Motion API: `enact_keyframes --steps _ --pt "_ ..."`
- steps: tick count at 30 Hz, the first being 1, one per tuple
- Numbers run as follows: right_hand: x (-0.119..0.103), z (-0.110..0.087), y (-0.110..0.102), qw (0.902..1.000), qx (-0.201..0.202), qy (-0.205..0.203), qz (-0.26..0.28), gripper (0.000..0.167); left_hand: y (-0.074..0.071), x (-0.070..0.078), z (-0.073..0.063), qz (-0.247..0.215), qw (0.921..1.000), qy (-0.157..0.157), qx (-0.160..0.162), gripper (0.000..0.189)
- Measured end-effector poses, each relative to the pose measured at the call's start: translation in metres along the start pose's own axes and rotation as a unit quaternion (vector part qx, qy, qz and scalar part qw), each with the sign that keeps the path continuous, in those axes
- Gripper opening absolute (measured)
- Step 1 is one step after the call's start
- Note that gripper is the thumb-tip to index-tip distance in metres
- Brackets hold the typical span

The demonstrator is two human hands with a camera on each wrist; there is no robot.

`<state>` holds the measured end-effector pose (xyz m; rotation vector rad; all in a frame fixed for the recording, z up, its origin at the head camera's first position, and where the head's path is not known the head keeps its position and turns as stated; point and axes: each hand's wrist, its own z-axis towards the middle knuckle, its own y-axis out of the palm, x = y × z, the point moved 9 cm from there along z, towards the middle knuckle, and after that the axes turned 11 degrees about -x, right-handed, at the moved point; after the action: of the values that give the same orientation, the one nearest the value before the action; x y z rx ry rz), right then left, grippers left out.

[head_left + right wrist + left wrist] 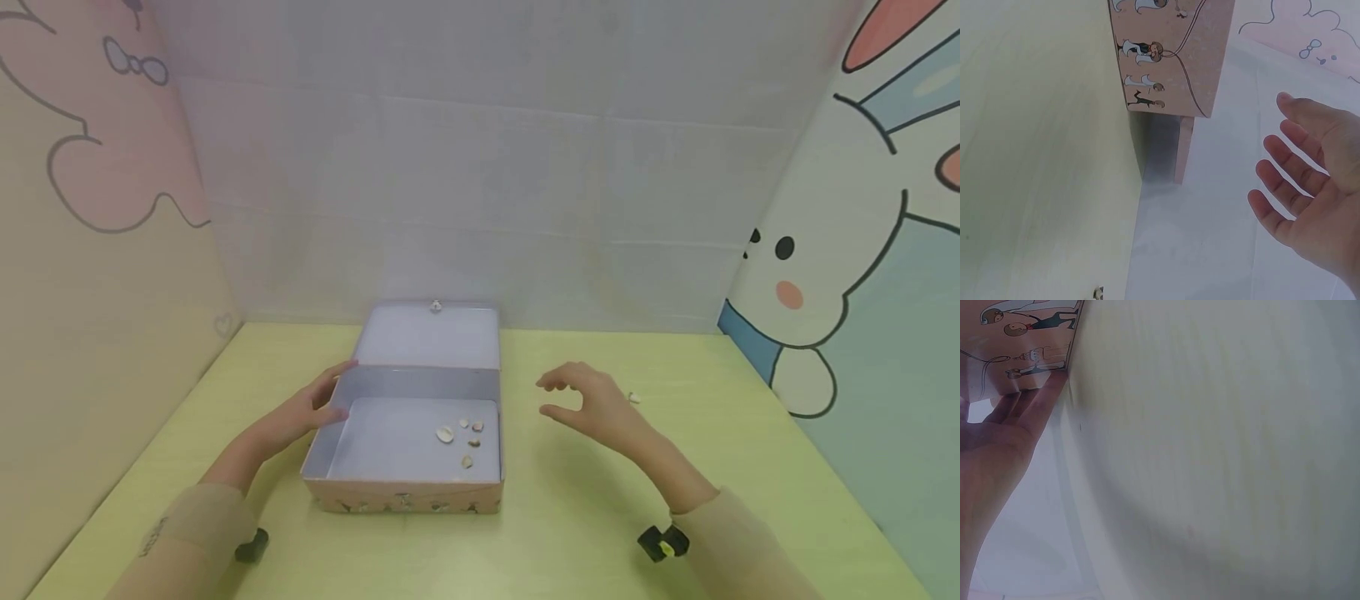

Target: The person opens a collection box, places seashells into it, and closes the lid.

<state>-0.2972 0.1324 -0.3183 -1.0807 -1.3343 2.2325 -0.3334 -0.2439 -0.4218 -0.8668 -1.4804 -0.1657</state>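
Note:
A pink cardboard box with cartoon figures on its sides stands on the table, its hinged lid raised at the back. Several small seashells lie on the right half of its pale floor. My left hand holds the box at its left side, the thumb at the rim and the fingers toward the back corner. In the left wrist view some fingertips are hidden behind the printed side. To the right of the box, my right hand is in the air, thumb and fingers apart, holding nothing.
Another small shell lies on the pale yellow table, just beyond my right hand. A whitish cloth wall closes off the back. Side panels with cartoon drawings, including a rabbit, flank the table.

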Motion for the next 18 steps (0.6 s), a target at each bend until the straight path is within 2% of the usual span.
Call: enact_keyframes --steps 10,18 --pt "0.032 -0.023 -0.015 0.9993 0.02 0.03 -0.013 0.032 -0.001 -0.003 0.001 0.001 1.0 0.003 -0.001 0.071" --pt "0.071 -0.043 -0.016 0.9954 0.014 0.09 -0.031 0.03 0.0 -0.002 0.001 -0.001 1.0 0.005 -0.001 0.071"
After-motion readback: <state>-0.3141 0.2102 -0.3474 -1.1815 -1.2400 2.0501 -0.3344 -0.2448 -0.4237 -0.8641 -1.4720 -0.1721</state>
